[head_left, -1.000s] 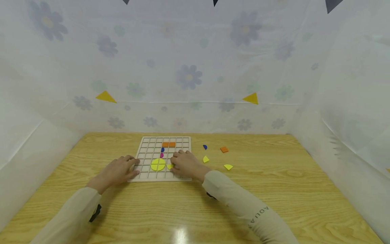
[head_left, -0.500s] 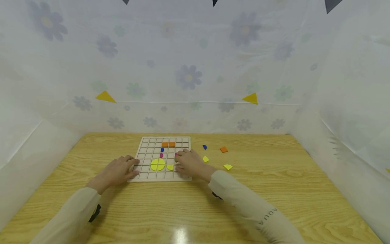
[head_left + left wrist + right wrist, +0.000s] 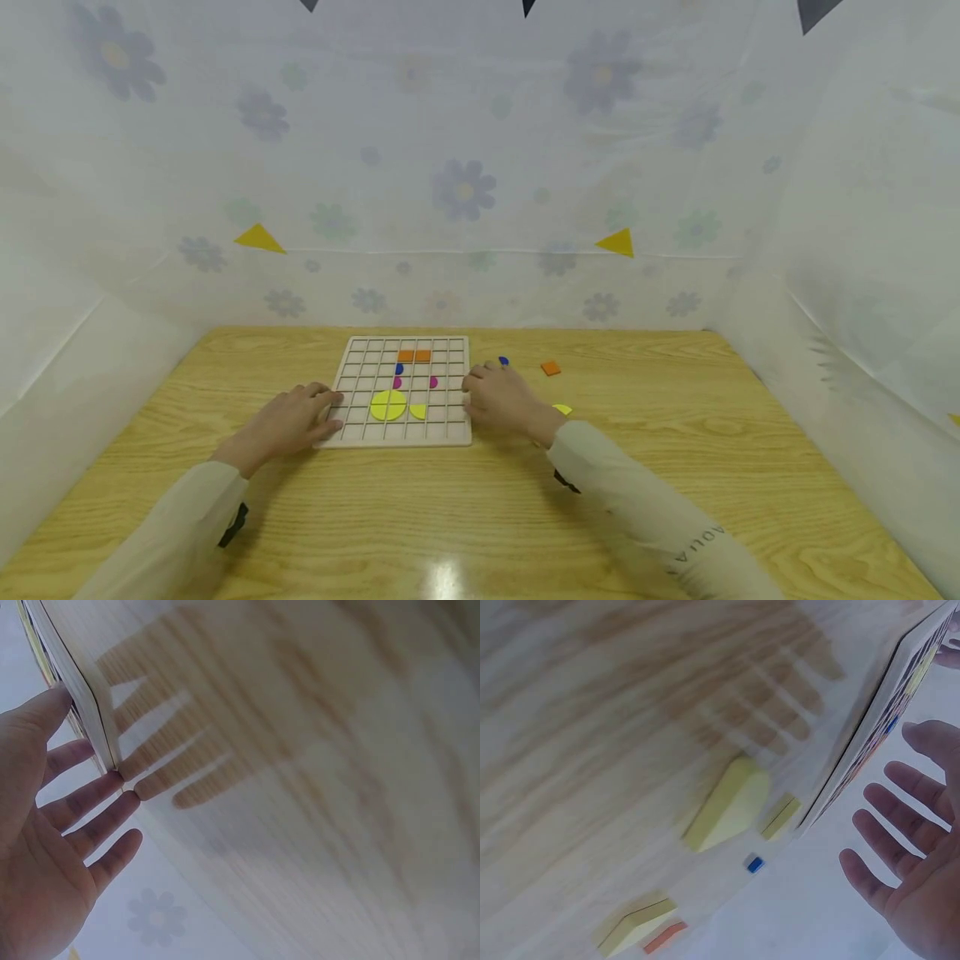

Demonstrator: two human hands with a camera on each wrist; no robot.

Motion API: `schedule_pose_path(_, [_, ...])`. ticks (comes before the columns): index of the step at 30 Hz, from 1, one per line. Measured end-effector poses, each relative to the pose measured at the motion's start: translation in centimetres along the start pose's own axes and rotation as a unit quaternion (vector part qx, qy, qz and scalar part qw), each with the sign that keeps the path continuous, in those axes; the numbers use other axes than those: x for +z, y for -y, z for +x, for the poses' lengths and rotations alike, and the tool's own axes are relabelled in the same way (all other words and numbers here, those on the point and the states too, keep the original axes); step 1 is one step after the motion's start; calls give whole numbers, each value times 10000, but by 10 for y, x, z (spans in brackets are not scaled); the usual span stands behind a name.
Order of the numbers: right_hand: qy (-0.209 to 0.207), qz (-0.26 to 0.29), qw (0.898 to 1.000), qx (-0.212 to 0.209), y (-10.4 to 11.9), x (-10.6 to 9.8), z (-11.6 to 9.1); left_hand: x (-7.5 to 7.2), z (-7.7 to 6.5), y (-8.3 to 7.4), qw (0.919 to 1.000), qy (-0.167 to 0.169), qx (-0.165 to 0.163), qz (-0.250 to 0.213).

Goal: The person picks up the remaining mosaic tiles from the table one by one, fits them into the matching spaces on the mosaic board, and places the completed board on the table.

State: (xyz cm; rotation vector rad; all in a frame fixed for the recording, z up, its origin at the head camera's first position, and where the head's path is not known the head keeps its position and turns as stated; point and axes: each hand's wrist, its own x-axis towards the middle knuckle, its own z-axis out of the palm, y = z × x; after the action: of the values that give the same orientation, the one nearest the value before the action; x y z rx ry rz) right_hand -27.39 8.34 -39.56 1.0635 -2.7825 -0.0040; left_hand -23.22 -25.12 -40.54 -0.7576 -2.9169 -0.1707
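A pale grid board (image 3: 352,383) lies on the table. On it are two orange squares (image 3: 406,356), a blue half disc (image 3: 399,368), magenta half discs (image 3: 432,382) and a yellow disc (image 3: 388,405) crossed by grid lines. A yellow quarter disc (image 3: 417,412) sits right of the yellow disc. My left hand (image 3: 292,419) rests at the board's left edge; its thumb and fingertips touch there, fingers fairly straight in the left wrist view. My right hand (image 3: 504,400) hovers by the right edge, fingers spread and holding nothing in the right wrist view (image 3: 907,847).
Right of the board lie a blue half disc (image 3: 503,362), an orange square (image 3: 551,368) and a yellow quarter disc (image 3: 562,409). More yellow pieces (image 3: 731,810) show in the right wrist view, mostly covered by my right hand and forearm from above. White flowered cloth (image 3: 465,283) encloses the table.
My right hand has left the yellow quarter disc on the board and moved right, past the board's edge. This uncovers the right magenta half disc. My left hand stays in place.
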Motion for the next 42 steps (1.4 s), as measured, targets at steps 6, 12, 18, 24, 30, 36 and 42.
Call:
schedule_pose_path(6, [90, 319, 9993, 178, -13, 0, -9, 0, 0, 1, 10000, 31, -12, -35])
schedule_pose_path(12, [-25, 475, 9986, 227, -25, 5, -18, 1, 0, 1, 10000, 39, -11, -27])
schedule_pose_path(18, [85, 692, 9967, 413, -39, 9, -23, 2, 1, 1, 10000, -14, 47, 2])
schedule_pose_path(24, [324, 883, 9940, 567, -46, 9, -26, 2, 1, 1, 9999, -75, 89, 22])
schedule_pose_path(30, [279, 956, 9934, 564, -50, 9, -27, 1, 1, 1, 10000, -55, 54, -14])
schedule_pose_path(36, [271, 952, 9938, 514, -56, 13, -24, 1, 1, 1, 10000, -48, 59, -8])
schedule_pose_path(42, [333, 1051, 9928, 478, -59, 13, -23, 1, 0, 1, 10000, 4, 26, -11])
